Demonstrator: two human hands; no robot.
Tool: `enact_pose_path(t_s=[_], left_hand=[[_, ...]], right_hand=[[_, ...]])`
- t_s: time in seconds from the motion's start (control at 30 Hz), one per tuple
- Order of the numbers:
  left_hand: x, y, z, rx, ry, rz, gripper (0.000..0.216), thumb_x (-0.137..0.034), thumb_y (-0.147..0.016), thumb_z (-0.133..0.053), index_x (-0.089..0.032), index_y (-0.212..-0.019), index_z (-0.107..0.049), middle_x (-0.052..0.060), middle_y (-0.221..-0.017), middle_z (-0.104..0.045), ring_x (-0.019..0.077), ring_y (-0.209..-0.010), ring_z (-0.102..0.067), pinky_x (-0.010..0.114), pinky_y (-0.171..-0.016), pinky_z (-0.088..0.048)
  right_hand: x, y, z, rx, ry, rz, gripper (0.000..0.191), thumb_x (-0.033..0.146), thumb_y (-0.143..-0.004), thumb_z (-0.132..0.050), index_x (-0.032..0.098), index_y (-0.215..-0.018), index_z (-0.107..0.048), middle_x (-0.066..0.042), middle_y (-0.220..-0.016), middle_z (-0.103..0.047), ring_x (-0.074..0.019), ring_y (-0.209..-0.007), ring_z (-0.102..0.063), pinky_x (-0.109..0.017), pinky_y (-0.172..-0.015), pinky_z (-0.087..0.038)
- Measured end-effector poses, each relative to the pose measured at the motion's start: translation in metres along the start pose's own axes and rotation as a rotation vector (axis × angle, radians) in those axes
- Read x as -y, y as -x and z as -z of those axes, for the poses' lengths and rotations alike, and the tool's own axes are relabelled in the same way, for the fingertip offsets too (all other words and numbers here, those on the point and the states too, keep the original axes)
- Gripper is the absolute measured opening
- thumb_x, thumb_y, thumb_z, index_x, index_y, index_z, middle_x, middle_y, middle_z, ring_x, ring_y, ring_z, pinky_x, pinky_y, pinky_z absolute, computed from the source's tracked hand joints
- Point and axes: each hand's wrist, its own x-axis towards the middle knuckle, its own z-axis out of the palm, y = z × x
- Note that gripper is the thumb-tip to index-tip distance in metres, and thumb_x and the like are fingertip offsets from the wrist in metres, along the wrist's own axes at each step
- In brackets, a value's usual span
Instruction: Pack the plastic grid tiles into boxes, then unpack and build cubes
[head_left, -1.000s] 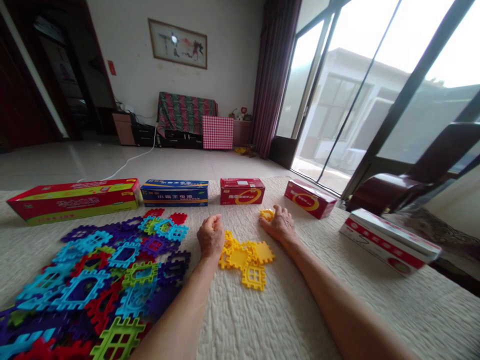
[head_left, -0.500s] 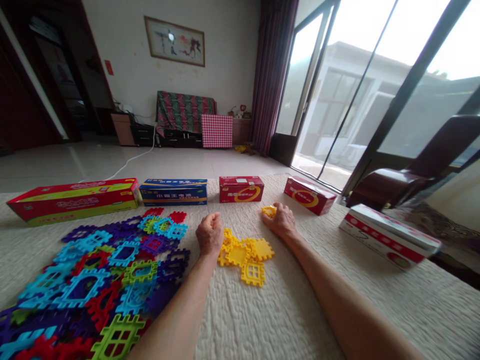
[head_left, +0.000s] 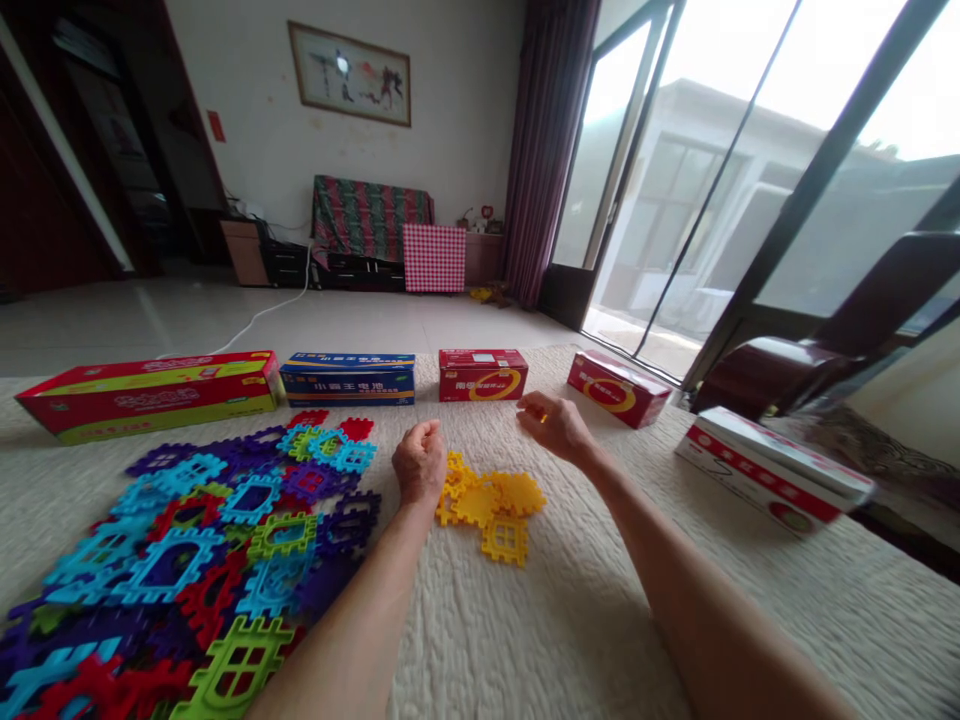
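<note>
My right hand (head_left: 556,424) is raised a little above the cloth, its fingers curled. A small bit of yellow shows at its fingers, part of a yellow interlocking plastic piece that is otherwise hidden. My left hand (head_left: 420,460) is closed in a loose fist beside the yellow pieces; whatever its fingers hold, if anything, is hidden. Between my forearms lies a small heap of yellow interlocking pieces (head_left: 480,502), one of them a yellow window piece (head_left: 505,539) nearest me. Left of my left arm spreads a large pile of blue, purple, red and green interlocking pieces (head_left: 169,565).
Along the far edge of the cream textured cloth (head_left: 570,620) stand a long red-and-green box (head_left: 154,395), a blue box (head_left: 351,380), a red box (head_left: 482,376) and a second red box (head_left: 619,388). A white-and-red box (head_left: 772,468) is at the right, near a dark wooden armrest (head_left: 765,370).
My right hand has lifted and turned; the yellow piece that showed under its fingers is now mostly hidden. My left hand has barely moved.
</note>
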Motion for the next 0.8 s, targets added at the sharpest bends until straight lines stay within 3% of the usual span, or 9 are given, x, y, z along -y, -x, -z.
enact_pose_path(t_s=[0.1, 0.3, 0.43, 0.6, 0.8], left_hand=[[-0.008, 0.002, 0.003, -0.005, 0.004, 0.02, 0.034, -0.013, -0.074, -0.044, -0.017, -0.092, -0.072, 0.006, -0.098, -0.075, 0.018, -0.083, -0.071, 0.027, -0.082, -0.054], [-0.008, 0.002, 0.003, 0.009, 0.013, 0.024, 0.034, -0.015, -0.073, -0.043, -0.017, -0.092, -0.072, 0.006, -0.099, -0.074, 0.0181, -0.083, -0.071, 0.027, -0.08, -0.054], [0.002, 0.0, 0.0, 0.004, 0.013, -0.003, 0.032, -0.019, -0.072, -0.048, -0.017, -0.094, -0.072, 0.008, -0.1, -0.074, 0.0202, -0.09, -0.07, 0.03, -0.086, -0.054], [0.006, 0.0, -0.002, 0.001, 0.025, -0.023, 0.032, -0.02, -0.072, -0.049, -0.017, -0.095, -0.071, 0.009, -0.101, -0.074, 0.0216, -0.093, -0.07, 0.033, -0.086, -0.054], [-0.004, 0.003, 0.001, -0.006, 0.001, 0.004, 0.031, -0.017, -0.072, -0.049, -0.018, -0.093, -0.072, 0.006, -0.1, -0.075, 0.0209, -0.096, -0.069, 0.03, -0.089, -0.053]], right_hand=[[0.02, 0.002, 0.017, 0.376, -0.08, 0.081, 0.021, 0.033, -0.08, -0.057, 0.02, -0.087, -0.072, -0.001, -0.076, -0.07, -0.0135, -0.067, -0.062, -0.024, -0.062, -0.045], [0.042, 0.014, 0.008, 0.545, 0.086, 0.074, 0.012, 0.033, -0.069, -0.068, 0.026, -0.075, -0.075, 0.0, -0.076, -0.073, -0.0156, -0.067, -0.064, -0.024, -0.057, -0.043], [0.045, 0.015, 0.003, 0.568, 0.105, 0.047, 0.012, 0.028, -0.07, -0.064, 0.025, -0.074, -0.075, 0.0, -0.076, -0.072, -0.0153, -0.067, -0.063, -0.023, -0.057, -0.043], [0.032, 0.008, 0.017, 0.58, -0.058, 0.046, 0.013, 0.027, -0.074, -0.06, 0.022, -0.075, -0.072, 0.002, -0.07, -0.068, -0.0119, -0.064, -0.059, -0.021, -0.055, -0.041], [0.02, 0.001, 0.019, 0.312, -0.161, 0.052, 0.013, 0.025, -0.076, -0.058, 0.018, -0.077, -0.069, 0.002, -0.066, -0.065, -0.0088, -0.059, -0.054, -0.02, -0.055, -0.039]])
